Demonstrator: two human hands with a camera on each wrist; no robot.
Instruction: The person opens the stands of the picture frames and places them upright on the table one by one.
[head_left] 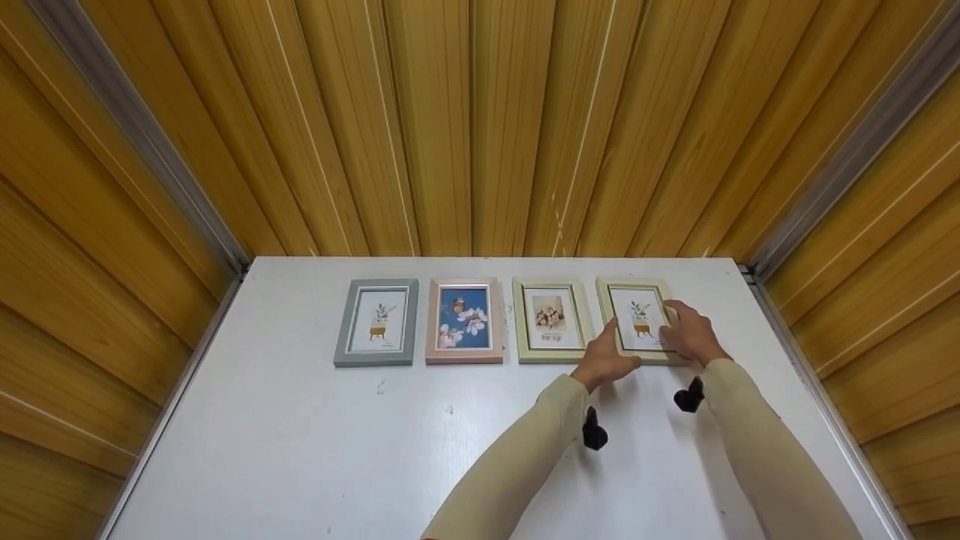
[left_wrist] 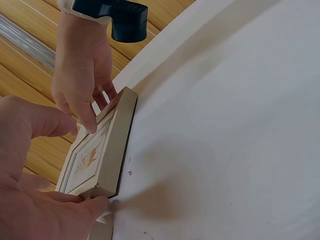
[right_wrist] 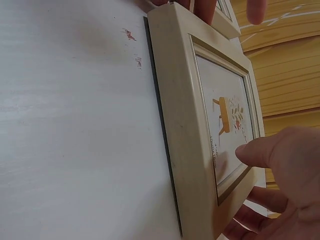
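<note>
In the head view, a pale green picture frame point(head_left: 643, 358) with a potted-plant print lies on a white surface, at the right end of a row of frames. My right hand point(head_left: 694, 334) grips its right side, with the thumb point(right_wrist: 252, 152) over the glass and the other fingers around the outer edge. My left hand point(head_left: 606, 360) is at the lower left corner. In the left wrist view its fingers touch the left side of the picture frame point(left_wrist: 117, 145), while the thumb point(left_wrist: 52, 122) stretches out apart from the glass.
To the left, in line, lie another pale green frame point(head_left: 551, 358) with a flower print, a pink frame point(head_left: 465, 358) with blossoms on blue, and a grey-blue frame point(head_left: 375, 360). Yellow wood-look panels point(head_left: 480, 127) rise beyond the white surface point(head_left: 300, 450) and along both sides.
</note>
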